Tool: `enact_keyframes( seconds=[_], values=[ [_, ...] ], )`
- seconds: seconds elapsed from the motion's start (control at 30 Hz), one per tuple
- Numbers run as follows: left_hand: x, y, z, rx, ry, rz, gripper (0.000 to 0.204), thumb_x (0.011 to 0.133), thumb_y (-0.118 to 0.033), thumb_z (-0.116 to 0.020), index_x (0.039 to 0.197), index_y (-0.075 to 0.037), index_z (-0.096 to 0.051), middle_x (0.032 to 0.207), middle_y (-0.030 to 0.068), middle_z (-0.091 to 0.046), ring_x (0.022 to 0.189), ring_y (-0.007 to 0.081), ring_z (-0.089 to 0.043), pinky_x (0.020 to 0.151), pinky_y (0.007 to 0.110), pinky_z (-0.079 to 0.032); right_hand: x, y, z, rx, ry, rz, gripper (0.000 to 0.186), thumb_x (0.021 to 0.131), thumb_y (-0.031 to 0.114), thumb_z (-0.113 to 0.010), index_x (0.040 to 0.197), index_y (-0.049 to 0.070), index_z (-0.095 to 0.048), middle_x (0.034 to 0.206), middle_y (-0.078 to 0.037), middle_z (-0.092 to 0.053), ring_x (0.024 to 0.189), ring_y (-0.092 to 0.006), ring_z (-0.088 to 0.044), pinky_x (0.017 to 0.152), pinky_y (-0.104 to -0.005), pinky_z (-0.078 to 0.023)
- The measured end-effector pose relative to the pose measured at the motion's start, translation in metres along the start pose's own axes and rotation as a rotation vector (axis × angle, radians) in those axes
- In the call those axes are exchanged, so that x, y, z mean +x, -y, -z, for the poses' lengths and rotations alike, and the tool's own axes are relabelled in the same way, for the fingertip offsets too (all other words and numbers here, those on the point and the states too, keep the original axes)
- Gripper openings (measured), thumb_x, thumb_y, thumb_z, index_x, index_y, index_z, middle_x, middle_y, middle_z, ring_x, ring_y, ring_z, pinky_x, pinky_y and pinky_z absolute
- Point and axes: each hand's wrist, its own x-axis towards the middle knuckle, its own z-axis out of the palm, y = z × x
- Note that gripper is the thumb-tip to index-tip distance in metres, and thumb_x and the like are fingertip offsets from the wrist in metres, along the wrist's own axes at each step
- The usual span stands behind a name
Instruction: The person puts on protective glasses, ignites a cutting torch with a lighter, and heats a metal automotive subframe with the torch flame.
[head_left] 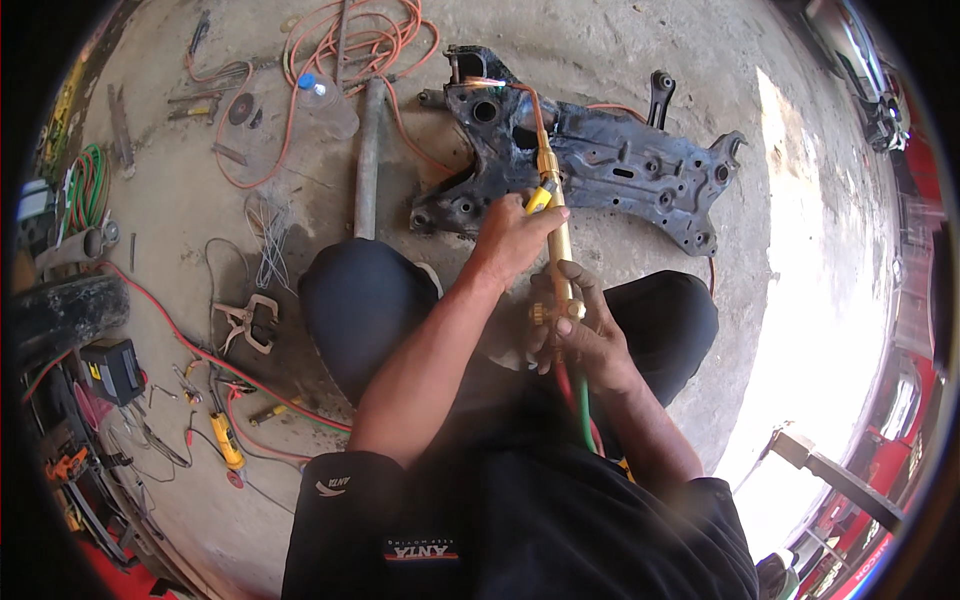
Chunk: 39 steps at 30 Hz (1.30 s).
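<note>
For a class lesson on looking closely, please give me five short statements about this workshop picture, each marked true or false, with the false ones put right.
1. The right hand grips the brass torch near its knobs. True.
2. The left hand is holding nothing. False: the left hand holds a small yellow object.
3. Only blue hoses run from the torch. False: one is a red hose, the other a green hose.
4. A clamp lies on the floor, left of the person's left knee. True.
5. The blue-capped bottle rests on the dark metal frame. False: the bottle is on the floor, to the frame's left.
</note>
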Motion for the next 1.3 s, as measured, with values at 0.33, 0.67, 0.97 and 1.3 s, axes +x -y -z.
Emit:
enact_keyframes(
  seconds=[0.33, 0.67, 0.97, 1.3],
  values=[
    [0.027, 0.010, -0.018, -0.040, -0.107, 0.071, 0.024, 0.089, -0.021, -0.070, 0.095, 0.003, -0.069, 0.078, 0.0041, -0.065, 0.071, 0.0107, -0.057, 0.066, 0.032, -0.047, 0.016, 0.007, 0.041, 0.303, 0.004, -0.013, 0.029, 0.106, 0.027, -0.044, 0.127, 0.010, -0.036, 0.122, -0.020, -0.054, 0.083, -0.0344, -0.070, 0.055, -0.0385, -0.061],
    [0.039, 0.018, -0.021, 0.151, -0.114, 0.079, 0.027, 0.092, -0.025, -0.070, 0.099, 0.001, -0.067, 0.081, 0.0014, -0.063, 0.074, 0.0099, -0.055, 0.069, 0.030, -0.046, 0.025, 0.001, 0.050, 0.180, -0.056, 0.032, 0.025, 0.111, 0.028, -0.033, 0.124, 0.009, -0.041, 0.110, -0.015, -0.055, 0.080, -0.0221, -0.064, 0.052, -0.0296, -0.054],
    [0.032, 0.013, -0.027, 0.219, -0.158, 0.033, 0.029, 0.092, -0.027, -0.070, 0.098, 0.001, -0.065, 0.081, 0.0061, -0.066, 0.074, 0.0143, -0.059, 0.072, 0.033, -0.049, 0.024, 0.002, 0.052, 0.120, -0.006, 0.054, 0.028, 0.111, 0.031, -0.030, 0.123, 0.009, -0.042, 0.105, -0.014, -0.056, 0.076, -0.0194, -0.062, 0.051, -0.0283, -0.052],
    [0.029, 0.015, -0.027, 0.229, -0.157, 0.032, 0.032, 0.093, -0.030, -0.070, 0.107, -0.001, -0.067, 0.085, 0.0044, -0.067, 0.079, 0.0130, -0.059, 0.075, 0.032, -0.049, 0.024, 0.002, 0.050, 0.054, -0.048, 0.008, 0.032, 0.112, 0.034, -0.025, 0.125, 0.010, -0.042, 0.087, -0.014, -0.060, 0.062, -0.0192, -0.058, 0.050, -0.0282, -0.049]
  ],
)
